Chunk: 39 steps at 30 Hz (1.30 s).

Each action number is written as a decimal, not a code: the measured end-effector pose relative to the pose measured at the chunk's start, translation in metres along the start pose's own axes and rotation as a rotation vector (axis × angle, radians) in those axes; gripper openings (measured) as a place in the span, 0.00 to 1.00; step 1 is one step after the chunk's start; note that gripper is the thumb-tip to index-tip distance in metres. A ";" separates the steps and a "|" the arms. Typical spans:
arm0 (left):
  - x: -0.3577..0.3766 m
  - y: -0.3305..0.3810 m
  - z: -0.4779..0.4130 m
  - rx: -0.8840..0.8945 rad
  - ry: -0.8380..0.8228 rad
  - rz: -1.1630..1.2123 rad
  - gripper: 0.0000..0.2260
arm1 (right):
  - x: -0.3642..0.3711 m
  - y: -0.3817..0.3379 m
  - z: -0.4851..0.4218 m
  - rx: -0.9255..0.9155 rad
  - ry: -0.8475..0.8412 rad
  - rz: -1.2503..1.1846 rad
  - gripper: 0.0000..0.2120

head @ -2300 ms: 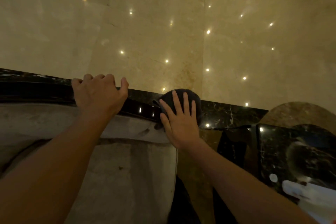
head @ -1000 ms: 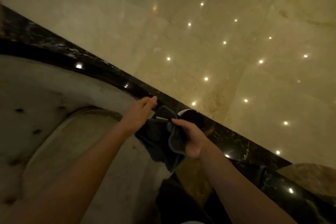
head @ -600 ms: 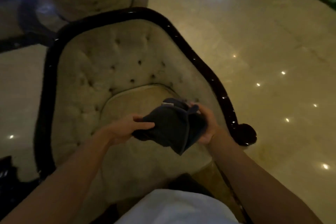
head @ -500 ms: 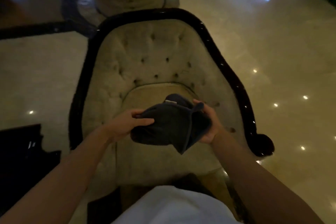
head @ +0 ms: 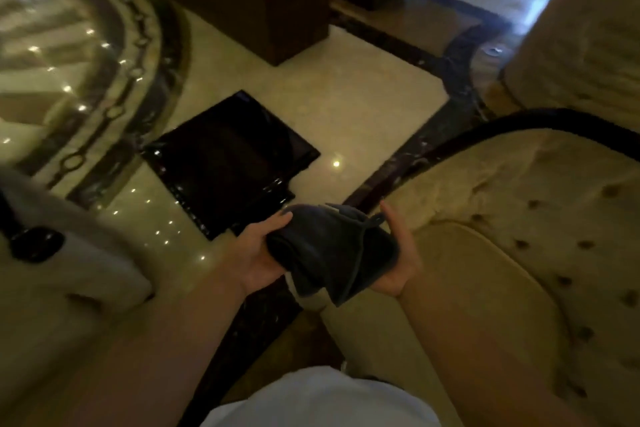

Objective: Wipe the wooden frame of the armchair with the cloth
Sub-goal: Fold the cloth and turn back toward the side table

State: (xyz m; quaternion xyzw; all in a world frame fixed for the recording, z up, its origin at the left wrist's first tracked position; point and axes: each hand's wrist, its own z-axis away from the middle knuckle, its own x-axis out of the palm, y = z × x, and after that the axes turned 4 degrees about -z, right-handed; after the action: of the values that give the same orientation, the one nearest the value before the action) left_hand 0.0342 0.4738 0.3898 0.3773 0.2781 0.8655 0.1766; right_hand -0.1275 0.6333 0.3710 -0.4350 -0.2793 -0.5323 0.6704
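Observation:
A dark grey cloth (head: 329,246) is bunched between both my hands at the centre of the view. My left hand (head: 258,253) grips its left side and my right hand (head: 401,250) cups its right side. The armchair fills the right half: cream tufted upholstery (head: 519,204) with a dark glossy wooden frame (head: 540,120) curving along its top edge and down its left side (head: 391,170). The cloth hangs just in front of the chair's left edge, apart from the frame.
A second cream chair with a dark knob (head: 34,243) sits at the left edge. A black square tile (head: 228,163) is set in the shiny marble floor. A brown pillar base (head: 277,10) stands behind, and another cushioned seat (head: 581,45) at top right.
My right hand lifted the cloth off the armrest end, then both hands gathered it. The view swung left, so the armchair now lies at the right and the cloth has stayed between my hands.

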 end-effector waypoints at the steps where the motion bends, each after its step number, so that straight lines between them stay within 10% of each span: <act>1: -0.004 -0.002 0.007 0.027 0.023 0.063 0.12 | 0.003 0.000 -0.010 0.021 0.000 0.018 0.33; 8: -0.040 -0.023 0.033 0.112 0.391 0.199 0.14 | 0.003 -0.001 -0.060 0.286 0.060 0.435 0.18; 15: -0.081 -0.007 0.043 0.390 0.746 -0.456 0.09 | 0.016 -0.015 -0.104 0.378 0.098 0.696 0.21; 20: -0.110 0.046 0.029 0.622 0.648 -0.762 0.14 | 0.045 -0.017 -0.168 0.224 0.187 0.968 0.19; 28: -0.172 0.163 -0.026 0.694 0.327 -1.513 0.08 | 0.125 0.039 -0.270 0.192 -0.288 1.439 0.20; 39: -0.270 0.275 -0.088 0.267 0.224 -1.750 0.10 | 0.162 0.007 -0.407 -0.010 -0.111 1.794 0.11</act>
State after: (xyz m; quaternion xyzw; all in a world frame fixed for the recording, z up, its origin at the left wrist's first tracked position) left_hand 0.1175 0.0890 0.3597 -0.0394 0.5809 0.4129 0.7004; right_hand -0.1115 0.1991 0.3151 -0.5175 0.1357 0.2119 0.8179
